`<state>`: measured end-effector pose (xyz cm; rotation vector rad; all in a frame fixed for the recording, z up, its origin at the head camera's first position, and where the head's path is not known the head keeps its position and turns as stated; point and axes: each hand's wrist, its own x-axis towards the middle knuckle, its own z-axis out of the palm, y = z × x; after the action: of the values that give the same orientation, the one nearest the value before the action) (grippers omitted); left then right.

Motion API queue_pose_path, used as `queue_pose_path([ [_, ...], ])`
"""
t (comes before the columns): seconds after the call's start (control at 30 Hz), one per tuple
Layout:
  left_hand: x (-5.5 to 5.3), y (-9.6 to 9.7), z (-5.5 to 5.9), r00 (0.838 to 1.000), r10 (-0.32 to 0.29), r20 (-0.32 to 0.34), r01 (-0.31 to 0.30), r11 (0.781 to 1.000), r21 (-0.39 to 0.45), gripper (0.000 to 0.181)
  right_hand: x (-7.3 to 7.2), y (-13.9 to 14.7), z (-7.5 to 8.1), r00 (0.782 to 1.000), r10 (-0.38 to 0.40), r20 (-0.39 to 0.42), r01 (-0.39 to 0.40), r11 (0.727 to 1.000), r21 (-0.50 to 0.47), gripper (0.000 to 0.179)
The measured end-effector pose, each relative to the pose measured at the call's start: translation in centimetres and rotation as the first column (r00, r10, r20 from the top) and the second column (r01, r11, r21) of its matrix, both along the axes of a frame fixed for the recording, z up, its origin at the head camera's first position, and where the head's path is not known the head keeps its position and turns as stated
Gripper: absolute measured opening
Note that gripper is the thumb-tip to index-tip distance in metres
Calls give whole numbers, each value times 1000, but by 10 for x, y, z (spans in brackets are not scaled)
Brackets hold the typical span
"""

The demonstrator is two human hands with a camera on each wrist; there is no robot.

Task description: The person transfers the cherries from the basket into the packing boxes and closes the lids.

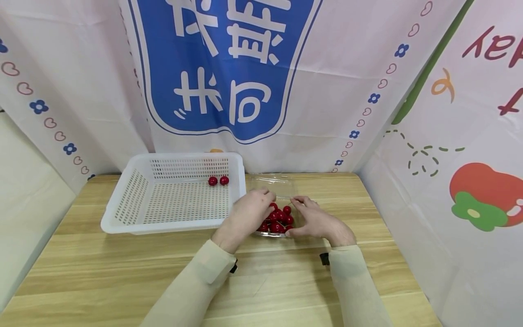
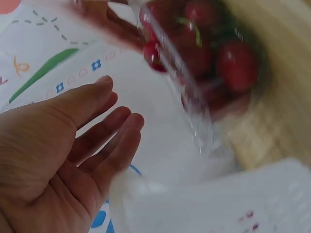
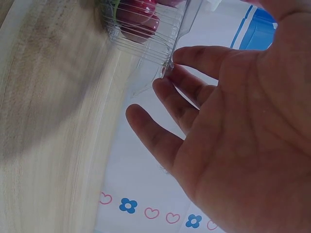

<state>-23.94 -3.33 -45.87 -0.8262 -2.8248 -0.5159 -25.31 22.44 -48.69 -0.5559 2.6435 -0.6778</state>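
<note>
A clear plastic clamshell box [image 1: 270, 235] of red cherries [image 1: 278, 217] stands on the table with its transparent lid [image 1: 271, 181] folded back. My left hand [image 1: 250, 210] hovers over the box's left side. In the left wrist view its fingers [image 2: 124, 145] are loosely bent, with nothing visible between them. My right hand [image 1: 318, 222] holds the box's right side, thumb at the front corner and fingers at the back one. In the right wrist view, fingertips [image 3: 182, 56] touch the plastic edge, while the thumb's tip is out of frame.
Left of the box stands a white perforated basket [image 1: 122, 227], with two cherries [image 1: 218, 180] in its back right corner. Printed cloth [image 1: 327, 68] hangs behind the wooden table [image 1: 143, 272] and along its right side.
</note>
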Motion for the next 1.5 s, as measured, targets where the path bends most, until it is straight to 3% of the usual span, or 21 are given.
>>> queue_pose_path([
  [0.23, -14, -24, 8, 998, 46, -40, -45, 999, 19, 24, 0, -1, 0, 1000, 4, -1, -4, 1000, 6, 121],
  [0.5, -30, -51, 14, 992, 122, -30, -122, 992, -5, 35, -1, -1, 0, 1000, -5, 10, 5, 1000, 10, 123],
  [0.87, -46, -81, 8, 969, 229, 88, -223, 972, -77, 48, -1, -1, 1, 1000, -1, 8, 0, 1000, 26, 124],
  [1.1, -57, -96, 5, 957, 254, 138, -239, 964, -116, 51, -1, -2, 2, 1000, -2, 16, 2, 1000, 25, 123],
  [1.3, -62, -103, -1, 932, 276, 234, -242, 956, -164, 55, -1, -2, 2, 1000, -5, 16, 4, 999, 33, 123],
  [1.5, -63, -107, -3, 888, 295, 354, -241, 952, -189, 63, -1, -3, 3, 1000, -4, 11, 3, 999, 36, 122],
])
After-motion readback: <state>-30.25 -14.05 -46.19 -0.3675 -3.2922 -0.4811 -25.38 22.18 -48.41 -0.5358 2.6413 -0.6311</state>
